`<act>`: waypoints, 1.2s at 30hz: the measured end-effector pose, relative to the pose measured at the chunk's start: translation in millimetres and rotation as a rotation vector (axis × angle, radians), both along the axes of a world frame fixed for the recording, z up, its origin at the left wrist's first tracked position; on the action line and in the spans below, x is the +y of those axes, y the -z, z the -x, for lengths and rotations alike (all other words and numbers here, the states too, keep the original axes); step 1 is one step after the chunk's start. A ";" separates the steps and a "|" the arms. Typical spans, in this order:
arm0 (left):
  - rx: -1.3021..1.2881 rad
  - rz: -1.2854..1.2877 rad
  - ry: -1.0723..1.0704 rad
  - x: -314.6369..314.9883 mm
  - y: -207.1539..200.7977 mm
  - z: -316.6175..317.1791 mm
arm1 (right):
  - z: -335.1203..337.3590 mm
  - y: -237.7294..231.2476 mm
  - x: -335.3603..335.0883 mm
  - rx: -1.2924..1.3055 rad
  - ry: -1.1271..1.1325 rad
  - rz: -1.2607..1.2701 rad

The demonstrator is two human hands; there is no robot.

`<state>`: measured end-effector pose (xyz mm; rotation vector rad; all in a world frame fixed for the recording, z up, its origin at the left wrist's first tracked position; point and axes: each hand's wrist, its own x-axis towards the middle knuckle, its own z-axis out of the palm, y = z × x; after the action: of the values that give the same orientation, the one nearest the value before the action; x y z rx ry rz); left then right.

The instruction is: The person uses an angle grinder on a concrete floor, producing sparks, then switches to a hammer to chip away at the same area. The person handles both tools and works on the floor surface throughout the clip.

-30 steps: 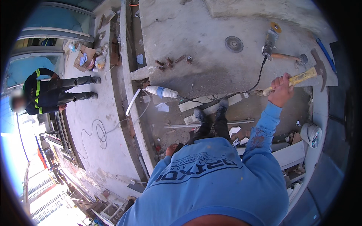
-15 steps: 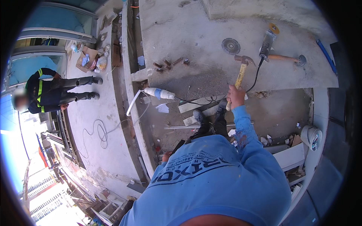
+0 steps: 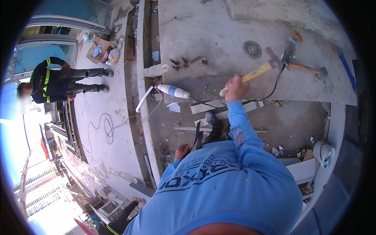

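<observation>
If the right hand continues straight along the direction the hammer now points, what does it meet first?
Probably the angle grinder on the concrete slab. The right hand aims the yellow-handled hammer up-right toward it, though height above the slab is unclear.

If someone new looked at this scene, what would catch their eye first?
Probably the right hand raised mid-frame, gripping a yellow-handled hammer above the concrete slab. Next, the angle grinder lying on the slab's right part, and a person in a reflective vest at left.
</observation>
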<state>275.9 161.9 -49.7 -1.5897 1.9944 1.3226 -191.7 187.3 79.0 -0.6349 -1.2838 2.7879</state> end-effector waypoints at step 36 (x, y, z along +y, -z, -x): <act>0.183 0.021 0.048 32.2 64.1 -71.0 | 91.0 -123.8 84.7 0.514 0.120 -0.088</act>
<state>346.9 194.0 -113.8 -1.4665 2.1437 1.4817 -282.7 272.0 202.8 0.0177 -1.1962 2.5338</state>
